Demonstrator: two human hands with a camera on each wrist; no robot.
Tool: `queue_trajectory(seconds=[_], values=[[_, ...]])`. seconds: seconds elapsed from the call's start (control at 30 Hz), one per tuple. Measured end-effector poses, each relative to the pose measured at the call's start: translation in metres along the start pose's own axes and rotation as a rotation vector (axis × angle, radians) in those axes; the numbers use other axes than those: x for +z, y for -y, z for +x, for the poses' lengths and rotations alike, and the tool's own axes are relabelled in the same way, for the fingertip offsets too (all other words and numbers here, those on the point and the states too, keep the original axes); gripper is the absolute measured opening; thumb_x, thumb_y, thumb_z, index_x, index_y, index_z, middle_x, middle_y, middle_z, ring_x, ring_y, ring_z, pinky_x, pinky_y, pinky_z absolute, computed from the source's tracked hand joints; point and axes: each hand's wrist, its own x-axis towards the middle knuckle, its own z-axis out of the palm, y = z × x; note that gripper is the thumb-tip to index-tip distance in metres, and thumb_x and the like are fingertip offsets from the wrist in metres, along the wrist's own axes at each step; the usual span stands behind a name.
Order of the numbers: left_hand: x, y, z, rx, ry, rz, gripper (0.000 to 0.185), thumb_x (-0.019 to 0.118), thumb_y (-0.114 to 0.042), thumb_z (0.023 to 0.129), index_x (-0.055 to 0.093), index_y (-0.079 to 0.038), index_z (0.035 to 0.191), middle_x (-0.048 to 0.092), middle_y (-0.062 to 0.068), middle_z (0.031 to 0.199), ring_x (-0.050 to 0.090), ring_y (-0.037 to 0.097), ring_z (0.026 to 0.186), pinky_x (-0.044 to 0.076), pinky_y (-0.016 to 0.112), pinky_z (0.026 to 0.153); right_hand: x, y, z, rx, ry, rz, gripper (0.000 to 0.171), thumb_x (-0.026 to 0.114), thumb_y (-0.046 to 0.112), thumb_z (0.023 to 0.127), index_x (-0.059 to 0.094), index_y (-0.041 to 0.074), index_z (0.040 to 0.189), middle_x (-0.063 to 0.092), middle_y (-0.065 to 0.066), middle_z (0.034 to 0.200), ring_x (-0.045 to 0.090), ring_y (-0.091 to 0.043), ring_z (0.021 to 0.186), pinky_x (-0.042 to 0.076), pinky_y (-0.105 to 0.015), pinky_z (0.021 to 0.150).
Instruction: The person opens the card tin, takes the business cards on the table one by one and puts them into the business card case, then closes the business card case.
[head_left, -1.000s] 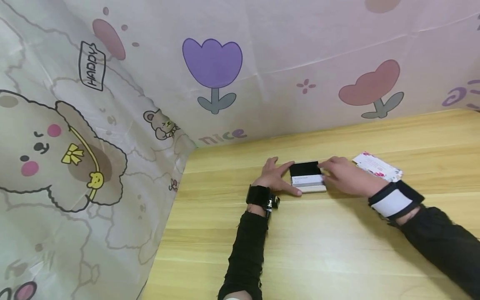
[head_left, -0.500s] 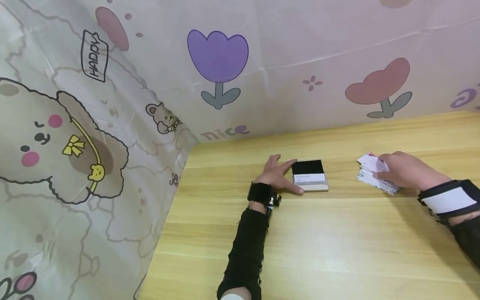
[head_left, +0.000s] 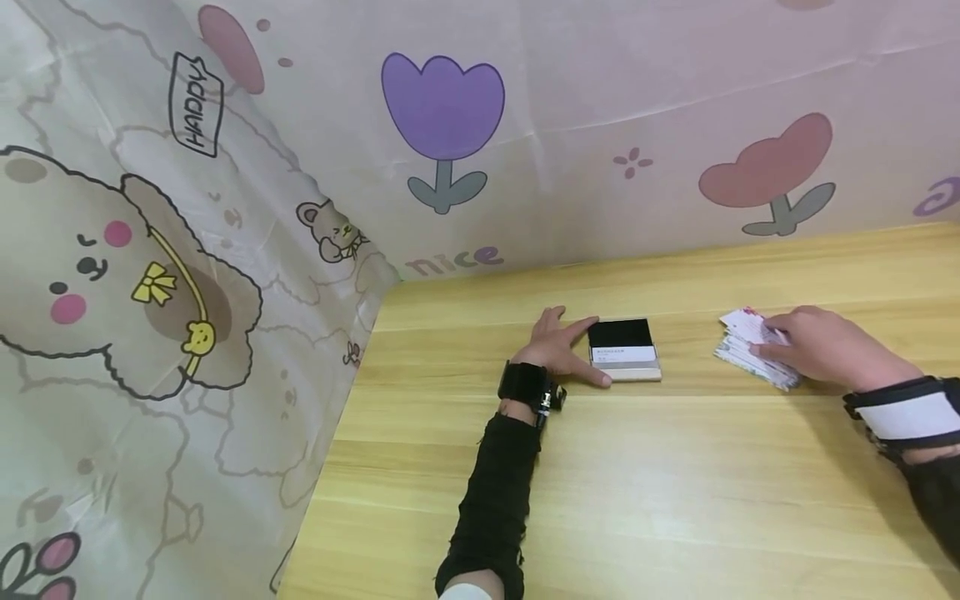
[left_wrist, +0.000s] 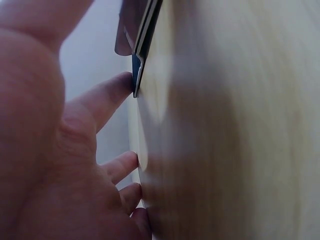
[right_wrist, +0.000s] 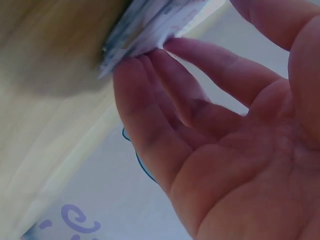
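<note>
Left hand (head_left: pixel 558 350) lies flat on the wooden table (head_left: pixel 645 483), fingers straight and spread; thumb and forefinger touch the left edge of the black card case (head_left: pixel 624 350), gripping nothing; right hand (head_left: pixel 821 348) rests on the stack of floral cards (head_left: pixel 742 346), well apart to the right of the case; fingertips (right_wrist: pixel 150 57) appear to pinch its edge, though blur limits certainty; 1 patterned cloth (head_left: pixel 225 208) stands behind.

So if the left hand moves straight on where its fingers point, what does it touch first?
The left hand already touches the black card holder, so that is first; beyond it, probably bare table.
</note>
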Motion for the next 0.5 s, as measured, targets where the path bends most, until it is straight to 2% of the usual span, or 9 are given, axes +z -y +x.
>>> queue_trajectory(seconds=[0.13,0.33,0.5], values=[[0.001,0.0,0.0,0.002,0.011,0.005,0.112,0.098,-0.051,0.063,0.038,-0.048,0.158,0.007,0.003,0.172,0.007,0.028,0.157,0.029,0.064,0.117,-0.004,0.003,-0.002,0.018,0.015,0.031,0.05,0.074,0.02,0.095,0.062,-0.021,0.123,0.066,-0.037,0.109,0.056,-0.03,0.077,0.047,-0.049,0.071],[-0.001,0.001,0.001,0.004,0.009,-0.001,0.111,0.098,-0.052,0.064,0.038,-0.048,0.158,0.005,0.002,0.173,0.002,0.026,0.158,0.026,0.066,0.118,-0.012,0.0,-0.004,0.023,0.032,0.045,0.046,0.075,0.02,0.095,0.065,-0.017,0.122,0.065,-0.04,0.114,0.061,-0.037,0.086,0.05,-0.057,0.077],[-0.002,0.001,0.001,0.0,0.019,0.0,0.111,0.098,-0.051,0.065,0.038,-0.046,0.159,0.003,0.003,0.173,0.0,0.026,0.158,0.024,0.066,0.119,-0.012,-0.004,-0.002,0.042,0.053,0.061,0.043,0.074,0.02,0.095,0.067,-0.014,0.12,0.066,-0.038,0.114,0.063,-0.04,0.09,0.049,-0.057,0.077]])
